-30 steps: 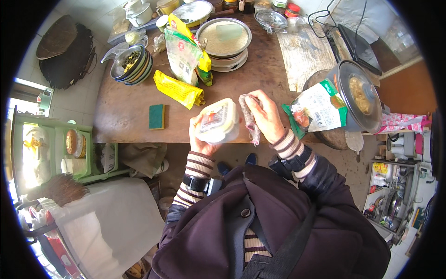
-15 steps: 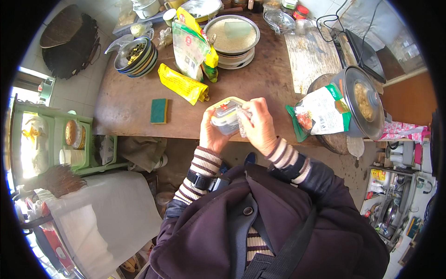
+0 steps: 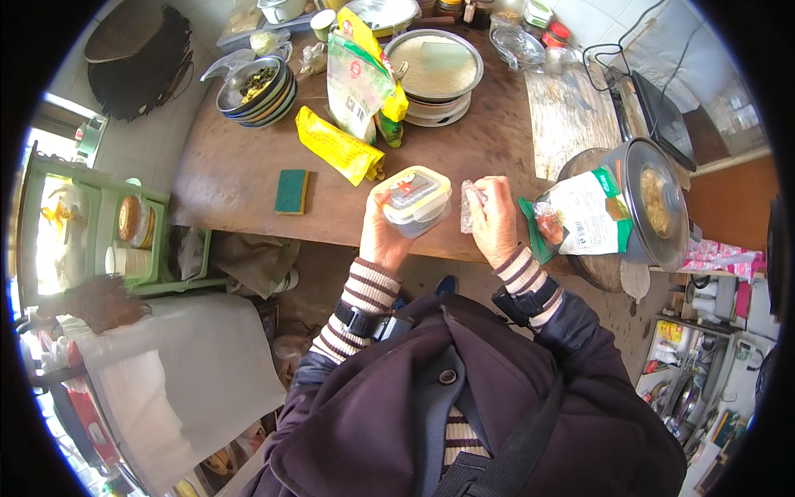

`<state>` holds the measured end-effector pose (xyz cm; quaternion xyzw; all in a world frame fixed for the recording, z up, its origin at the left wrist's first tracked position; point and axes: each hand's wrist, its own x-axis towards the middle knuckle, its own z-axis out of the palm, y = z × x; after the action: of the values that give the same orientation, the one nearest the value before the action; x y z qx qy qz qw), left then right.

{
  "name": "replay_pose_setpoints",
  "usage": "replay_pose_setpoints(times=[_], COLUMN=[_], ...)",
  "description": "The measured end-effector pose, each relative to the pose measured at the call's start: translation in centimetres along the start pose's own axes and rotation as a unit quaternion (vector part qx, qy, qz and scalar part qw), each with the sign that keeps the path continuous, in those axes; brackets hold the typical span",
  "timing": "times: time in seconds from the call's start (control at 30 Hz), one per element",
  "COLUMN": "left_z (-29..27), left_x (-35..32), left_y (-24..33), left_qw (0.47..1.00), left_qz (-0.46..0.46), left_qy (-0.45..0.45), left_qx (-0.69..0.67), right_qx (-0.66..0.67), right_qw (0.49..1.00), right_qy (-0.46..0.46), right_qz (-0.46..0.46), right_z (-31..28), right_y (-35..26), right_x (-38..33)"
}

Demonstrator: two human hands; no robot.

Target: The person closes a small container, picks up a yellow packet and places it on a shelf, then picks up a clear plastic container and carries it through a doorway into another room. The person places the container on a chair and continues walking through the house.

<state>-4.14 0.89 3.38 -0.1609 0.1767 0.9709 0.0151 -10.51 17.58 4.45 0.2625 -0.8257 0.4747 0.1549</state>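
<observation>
Head view: left hand [image 3: 383, 234] grasps a clear lidded container [image 3: 416, 199] with a yellow-rimmed lid, fingers round its left side and underneath, lid facing up. Container is at the near edge of the tabletop [image 3: 240, 186], roughly mid-width. Right hand [image 3: 495, 217] pinches a crumpled greyish cloth [image 3: 467, 207] just right of the container; small gap between them, no contact. Sponge [image 3: 290, 192], green and yellow, lies flat to the left of the container. Yellow bag [image 3: 338, 147] lies on its side, just beyond and left. Farther back, a clear green-edged bag [image 3: 356, 91] stands upright; bowl stack [image 3: 287, 93] to its left, metal basin [image 3: 480, 73] of pale grains to its right, sitting on stacked dishes. Right side: green-and-white package [image 3: 584, 217] leans against a dark pot [image 3: 636, 154] with a see-through lid, both near the right hand. Pale worn board [image 3: 571, 124] lies beyond them.
</observation>
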Motion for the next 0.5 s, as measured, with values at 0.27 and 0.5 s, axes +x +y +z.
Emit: replay_pose_setpoints(times=[0.27,0.5], left_z=[0.6,0.1], left_x=[-0.6,-1.0], left_y=[-0.9,-1.0], left_qw=[0.997,0.984], left_qz=[0.042,0.036], left_qy=[-0.021,-0.059], left_qx=[0.068,0.165], right_qx=[0.342,0.373], right_qw=[0.887,0.882], right_qy=[-0.047,-0.085], right_qz=[0.306,0.276], right_z=[0.6,-0.4], right_y=[1.2,3.2], right_x=[-0.6,0.2])
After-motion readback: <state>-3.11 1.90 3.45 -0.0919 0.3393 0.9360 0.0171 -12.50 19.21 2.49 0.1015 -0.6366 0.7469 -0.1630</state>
